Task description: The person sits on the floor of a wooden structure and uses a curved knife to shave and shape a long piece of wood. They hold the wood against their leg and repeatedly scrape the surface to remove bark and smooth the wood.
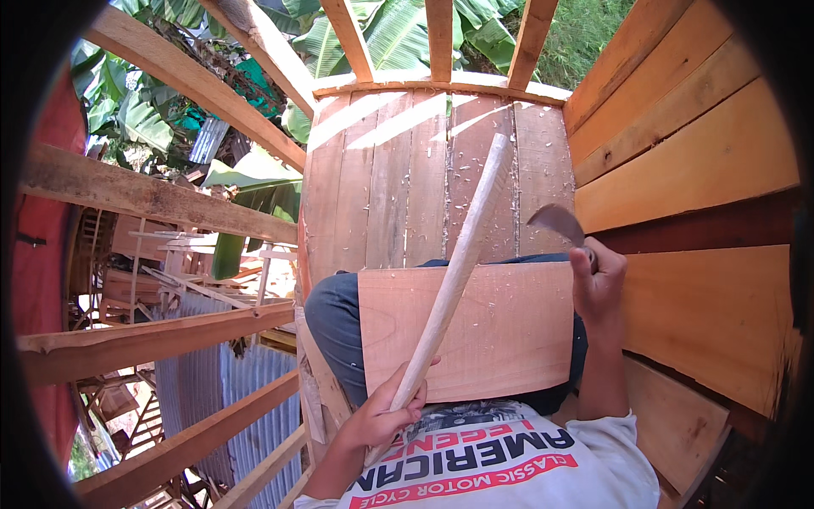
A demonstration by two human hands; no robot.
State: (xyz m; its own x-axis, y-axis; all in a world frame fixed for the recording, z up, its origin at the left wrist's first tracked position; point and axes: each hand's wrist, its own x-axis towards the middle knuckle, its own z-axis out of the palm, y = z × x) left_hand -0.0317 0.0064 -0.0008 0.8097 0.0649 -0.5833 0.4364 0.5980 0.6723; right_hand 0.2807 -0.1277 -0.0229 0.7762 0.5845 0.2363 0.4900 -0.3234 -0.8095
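Pale wood fills our left hand (392, 414): its fingers wrap the pole (455, 280) close to the lower end, with no visible gap. We judge this low grip to be chosen so that most of the length is free ahead of the hand. With our right hand (601, 278) we hold a curved blade (558, 223), the fingers folded round its handle, of which little shows. The blade stands to the right of the pole, apart from it; this placement seems meant to hold the edge clear of the left fingers.

The pole slants forward and rightward over the board (513, 339) on our lap. We cannot tell whether pole and board touch. The board spans both thighs of our blue trousers (331, 316), probably as a shield and firm rest. Its near edge lies beside our white shirt (593, 475).

Pale shavings (439, 136) lie scattered on the plank floor (387, 204) ahead. Outward, we note a board wall (704, 153) to the right and timber rails (170, 202) to the left.
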